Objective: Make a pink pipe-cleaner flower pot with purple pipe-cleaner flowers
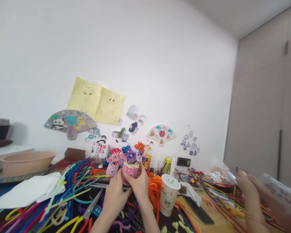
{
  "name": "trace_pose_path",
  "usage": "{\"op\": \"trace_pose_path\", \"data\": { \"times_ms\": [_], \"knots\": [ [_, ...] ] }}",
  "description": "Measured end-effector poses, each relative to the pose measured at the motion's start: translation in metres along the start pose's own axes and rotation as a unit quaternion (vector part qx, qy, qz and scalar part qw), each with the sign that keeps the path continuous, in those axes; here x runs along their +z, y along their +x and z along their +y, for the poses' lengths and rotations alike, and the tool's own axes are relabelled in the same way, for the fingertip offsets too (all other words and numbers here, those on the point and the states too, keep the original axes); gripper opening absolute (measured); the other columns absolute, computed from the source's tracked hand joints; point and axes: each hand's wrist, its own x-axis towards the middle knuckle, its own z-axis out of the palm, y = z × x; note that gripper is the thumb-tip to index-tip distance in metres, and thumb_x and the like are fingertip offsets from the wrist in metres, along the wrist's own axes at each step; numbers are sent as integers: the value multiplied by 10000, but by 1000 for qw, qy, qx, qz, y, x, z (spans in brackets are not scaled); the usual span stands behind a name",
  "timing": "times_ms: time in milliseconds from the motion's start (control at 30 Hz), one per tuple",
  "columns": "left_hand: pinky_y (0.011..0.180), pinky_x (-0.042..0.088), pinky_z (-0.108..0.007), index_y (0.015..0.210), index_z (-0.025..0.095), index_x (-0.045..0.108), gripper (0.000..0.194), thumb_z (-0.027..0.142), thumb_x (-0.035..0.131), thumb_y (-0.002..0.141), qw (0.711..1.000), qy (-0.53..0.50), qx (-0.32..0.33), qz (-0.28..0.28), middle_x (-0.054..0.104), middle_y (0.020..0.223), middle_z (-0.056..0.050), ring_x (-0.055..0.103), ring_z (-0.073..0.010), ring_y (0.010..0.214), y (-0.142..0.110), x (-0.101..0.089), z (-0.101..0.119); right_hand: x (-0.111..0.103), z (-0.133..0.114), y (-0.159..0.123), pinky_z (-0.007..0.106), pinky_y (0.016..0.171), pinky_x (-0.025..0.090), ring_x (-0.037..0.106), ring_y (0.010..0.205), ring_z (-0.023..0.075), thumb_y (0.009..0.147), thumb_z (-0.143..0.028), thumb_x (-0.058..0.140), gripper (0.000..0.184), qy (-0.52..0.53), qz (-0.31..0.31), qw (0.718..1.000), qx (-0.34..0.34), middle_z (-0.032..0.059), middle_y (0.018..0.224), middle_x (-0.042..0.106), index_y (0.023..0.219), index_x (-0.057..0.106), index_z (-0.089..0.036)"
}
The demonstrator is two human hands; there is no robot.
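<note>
Head view: a cluttered table [219,220] lies before a white wall [160,64]; left hand [115,191] and right hand [140,185] clamp their grip around a pink flowerpot [131,169], left of a paper cup [168,199].

Both bare forearms enter at the bottom edge, the left forearm [103,220] slanting up and rightward, the right forearm [149,217] rising more steeply and leaning slightly left. They converge just below the middle of the frame, where the left hand [116,191] and right hand [138,186] sit side by side, backs toward the camera. The fingers point upward, curved inward from either side in a shared grip. The right thumb [128,179] angles up and leftward between the two hands.
</note>
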Motion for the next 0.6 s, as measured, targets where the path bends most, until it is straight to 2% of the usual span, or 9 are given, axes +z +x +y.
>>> {"op": "trace_pose_path", "data": {
  "times_ms": [100, 200, 333, 600],
  "knots": [
    [909, 398, -333, 1270, 75, 374, 552, 168, 501, 741, 998, 7, -49, 23, 544, 1207, -164, 504, -255, 1132, 12, 5, 4, 12, 11, 6, 347, 795, 527, 659, 888, 273, 514, -285, 771, 684, 32, 11, 999, -10, 149, 1008, 671, 1122, 511, -110],
    [887, 403, -313, 1247, 78, 404, 508, 83, 430, 740, 995, 20, -83, 52, 552, 1201, -162, 529, -240, 1095, 17, 11, 2, 18, 23, 4, 344, 809, 527, 655, 913, 268, 516, -283, 774, 703, 74, -11, 997, -9, 153, 1055, 658, 1140, 495, -120],
    [846, 414, -309, 1225, 120, 431, 488, 101, 444, 737, 996, 22, -73, 51, 589, 1149, -130, 555, -239, 1046, 13, 17, -3, 14, 34, 2, 322, 787, 531, 654, 913, 256, 525, -283, 763, 696, 88, -62, 994, 3, 142, 1058, 659, 1149, 500, -118],
    [773, 412, -273, 1195, 141, 426, 436, 138, 459, 761, 996, 35, -75, 32, 622, 1084, -115, 592, -222, 982, 6, 17, -6, 8, 45, 0, 303, 716, 542, 667, 826, 230, 506, -231, 762, 666, 46, -81, 996, -1, 96, 983, 683, 1119, 511, -156]
  ]
}}
